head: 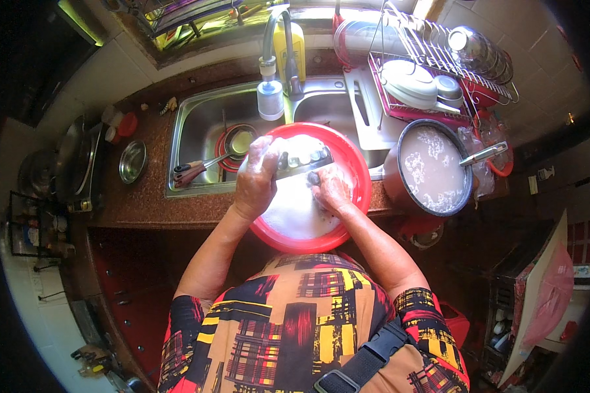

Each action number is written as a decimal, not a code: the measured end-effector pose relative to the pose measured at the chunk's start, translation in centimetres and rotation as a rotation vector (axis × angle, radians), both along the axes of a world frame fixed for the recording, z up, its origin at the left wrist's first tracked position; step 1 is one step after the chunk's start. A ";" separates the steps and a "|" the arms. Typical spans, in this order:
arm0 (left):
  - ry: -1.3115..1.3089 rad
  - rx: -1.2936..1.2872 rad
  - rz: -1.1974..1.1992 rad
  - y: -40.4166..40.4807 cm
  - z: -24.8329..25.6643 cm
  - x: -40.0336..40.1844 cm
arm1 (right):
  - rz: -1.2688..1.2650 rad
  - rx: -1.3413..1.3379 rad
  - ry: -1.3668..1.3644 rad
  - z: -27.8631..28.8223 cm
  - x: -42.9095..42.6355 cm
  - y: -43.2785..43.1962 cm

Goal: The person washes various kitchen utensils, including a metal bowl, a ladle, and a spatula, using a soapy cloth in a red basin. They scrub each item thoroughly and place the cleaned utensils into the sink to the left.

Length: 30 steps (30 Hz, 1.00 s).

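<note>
A red plastic basin (362, 196) full of white suds rests over the front of the double sink. My left hand (256, 179), wet with foam, grips a metal utensil (303, 166) with a row of rounded shapes along it, held above the suds. Foam hides part of the utensil, so its exact kind is unclear. Close to its lower edge, my right hand (333, 189) is curled around a small dark grey thing (314, 178), which I cannot identify.
The steel sink (196, 127) holds bowls and handled utensils under a faucet (270, 69). At right stands a large pot (435, 167) of cloudy liquid, beside a white cutting board (368, 113) and dish rack (423, 34). A metal bowl (133, 162) sits left.
</note>
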State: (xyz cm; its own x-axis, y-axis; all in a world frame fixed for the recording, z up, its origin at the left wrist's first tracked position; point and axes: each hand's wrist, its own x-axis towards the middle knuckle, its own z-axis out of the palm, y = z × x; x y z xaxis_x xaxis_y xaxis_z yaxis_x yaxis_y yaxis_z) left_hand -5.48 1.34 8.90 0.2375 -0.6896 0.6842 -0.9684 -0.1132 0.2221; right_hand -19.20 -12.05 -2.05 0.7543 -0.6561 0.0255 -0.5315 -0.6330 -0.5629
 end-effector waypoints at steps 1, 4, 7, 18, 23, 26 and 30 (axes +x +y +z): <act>0.003 0.002 0.001 0.0 0.0 -0.1 | 0.006 -0.003 -0.002 0.0 0.0 0.0; 0.000 0.006 0.000 -0.1 -0.1 -0.2 | 0.008 0.058 0.010 0.5 0.0 0.0; -0.017 0.004 0.002 -0.1 -0.2 -0.1 | 0.007 0.016 -0.001 0.4 0.0 0.1; 0.152 0.072 0.038 0.0 -3.4 -0.6 | 0.061 -0.045 0.220 0.2 0.1 -0.2; 0.676 0.033 0.194 0.3 -9.4 0.8 | -0.032 0.077 0.120 -0.4 0.4 -0.1; 1.284 -0.168 -0.101 1.4 -12.0 1.0 | -0.013 0.121 0.180 -0.3 0.5 -0.1; 1.808 -0.188 -0.128 1.5 -9.0 0.0 | 0.028 0.030 0.179 0.5 0.5 0.3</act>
State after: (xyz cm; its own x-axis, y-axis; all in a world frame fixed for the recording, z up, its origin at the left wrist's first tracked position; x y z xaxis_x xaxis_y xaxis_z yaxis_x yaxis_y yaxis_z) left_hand -5.44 2.83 -0.12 0.6490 -0.7139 -0.2631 0.4498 0.0811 0.8894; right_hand -18.74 -11.71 -1.50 0.7629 -0.6335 -0.1295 -0.6073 -0.6333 -0.4796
